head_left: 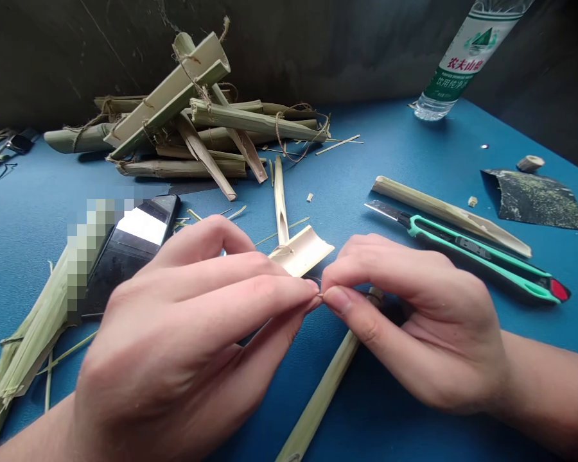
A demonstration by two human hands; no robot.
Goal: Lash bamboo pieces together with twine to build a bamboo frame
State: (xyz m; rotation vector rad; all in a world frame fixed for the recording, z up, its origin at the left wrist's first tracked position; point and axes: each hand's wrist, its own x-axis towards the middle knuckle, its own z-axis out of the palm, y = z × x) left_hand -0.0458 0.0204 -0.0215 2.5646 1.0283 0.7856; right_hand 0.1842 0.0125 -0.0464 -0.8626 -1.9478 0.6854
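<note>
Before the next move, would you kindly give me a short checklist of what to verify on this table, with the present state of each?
1. Left grip pinching the string: ok, thumb and finger closed on it.
2. Right grip pinching the string close by: ok, its fingertips meet the left ones there.
3. Knife lying apart from the right grip: ok, it rests beyond that hand.
4. Blade drawn in: not ok, it sticks out.
5. Phone free of the left grip: cannot tell, the hand overlaps it in this view.
6. Bottle capped: cannot tell, its top is out of frame.
</note>
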